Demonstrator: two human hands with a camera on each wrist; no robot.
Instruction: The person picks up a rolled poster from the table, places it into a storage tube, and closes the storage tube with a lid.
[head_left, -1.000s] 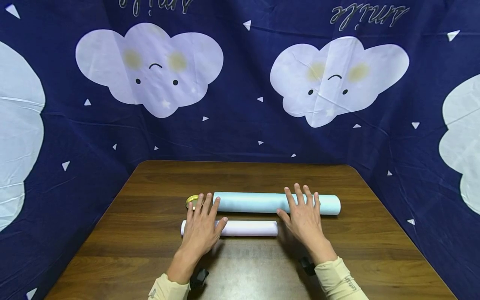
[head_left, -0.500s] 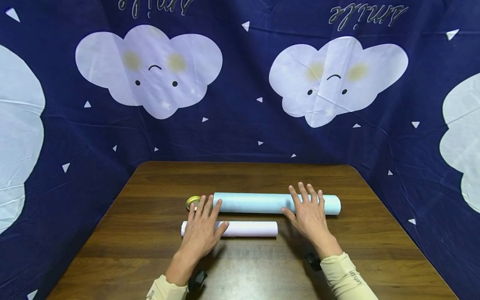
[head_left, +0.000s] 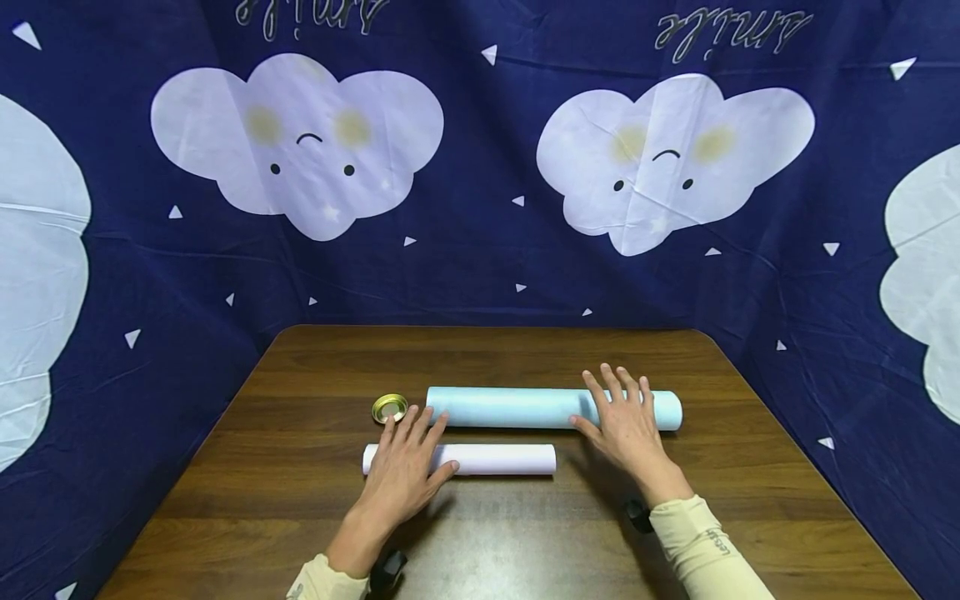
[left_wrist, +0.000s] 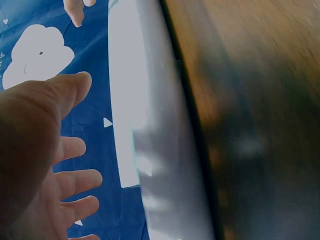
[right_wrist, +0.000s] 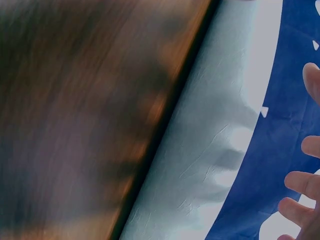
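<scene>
My left hand [head_left: 401, 475] is spread over the left part of a white roll [head_left: 502, 459], overlapping it in the head view. Its thumb and fingers [left_wrist: 77, 184] show beside the roll in the left wrist view, with a gap between. Farther back lies a longer light blue roll [head_left: 495, 407]. Over its right part is my right hand [head_left: 628, 429], fingers spread and slightly bent. The right wrist view has those fingers [right_wrist: 302, 183] apart from the blue roll [right_wrist: 200, 135]. A round gold-rimmed lid [head_left: 389, 408] lies just beyond the left fingertips.
Both rolls lie side to side on a brown wood-grain table [head_left: 480, 533] with rounded far corners. A dark blue cloth [head_left: 480, 250] printed with clouds hangs behind and around it. Dark wrist devices [head_left: 388, 571] sit under both wrists.
My right hand has shifted to the right above the blue roll. The left hand has drawn back slightly toward me, uncovering more of the gold-rimmed lid. Rolls and lid stay in place.
</scene>
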